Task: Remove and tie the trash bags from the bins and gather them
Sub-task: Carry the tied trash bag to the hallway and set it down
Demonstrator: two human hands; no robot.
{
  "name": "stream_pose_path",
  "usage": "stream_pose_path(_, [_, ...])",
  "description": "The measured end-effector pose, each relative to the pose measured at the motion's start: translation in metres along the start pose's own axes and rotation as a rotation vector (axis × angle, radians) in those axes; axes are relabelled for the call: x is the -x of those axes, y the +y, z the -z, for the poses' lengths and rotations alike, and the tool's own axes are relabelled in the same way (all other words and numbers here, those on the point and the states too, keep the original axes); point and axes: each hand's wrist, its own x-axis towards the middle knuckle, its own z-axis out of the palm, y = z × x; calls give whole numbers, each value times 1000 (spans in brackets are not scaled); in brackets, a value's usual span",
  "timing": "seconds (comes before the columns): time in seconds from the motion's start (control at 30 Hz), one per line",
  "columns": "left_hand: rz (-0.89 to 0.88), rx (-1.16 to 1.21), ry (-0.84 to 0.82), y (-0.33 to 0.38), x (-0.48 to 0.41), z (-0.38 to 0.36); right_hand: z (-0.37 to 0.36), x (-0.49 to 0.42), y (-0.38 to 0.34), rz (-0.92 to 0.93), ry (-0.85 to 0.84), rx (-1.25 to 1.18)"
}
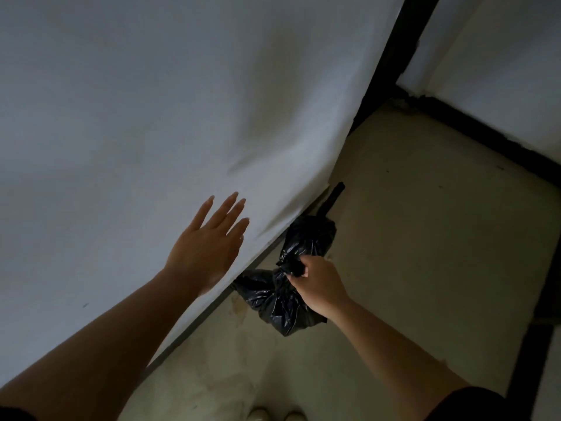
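Black trash bags (274, 296) look soft, light and slippery, I think. My right hand (318, 284) squeezes their bunched tops, the best spot. My left hand (206, 253) is spread wide.

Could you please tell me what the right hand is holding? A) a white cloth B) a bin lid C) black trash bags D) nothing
C: the right hand grips the black bags by their gathered tops, while the left hand is open.
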Motion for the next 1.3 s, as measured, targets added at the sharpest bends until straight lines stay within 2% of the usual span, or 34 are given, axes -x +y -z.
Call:
stream_pose_path(0.2, [-69,-178,-37,-14,-24,-73,-38,-59,47,-35,-45,80])
stream_pose_path(0.3, [-66,-323,14,-22,-28,-98,-55,-85,64,-50,-73,119])
stream_pose_path(0.47, [-92,-421,58,-27,-27,-111,-68,-124,80,-101,-6,141])
stream_pose_path(0.57, [-107,-427,76,-27,-28,-115,-77,-142,89,-187,8,10])
stream_pose_path(0.7, [-131,-432,118,-31,-29,-119,-95,-160,93,-322,117,-219])
stream_pose_path(0.93, [-130,-428,125,-30,-30,-119,-110,-154,93,-419,121,-242])
stream_pose_path(1.07, [-79,-390,70,-23,-28,-114,-105,-145,87,-428,90,-132])
stream_pose_path(1.17, [-22,-316,8,-17,-23,-107,-94,-135,75,-406,20,99])
stream_pose_path(1.23, [8,-257,-50,-11,-17,-104,-87,-126,62,-328,-20,288])
stream_pose_path(1.3, [44,-199,-99,-4,-9,-96,-78,-114,48,-210,-29,370])
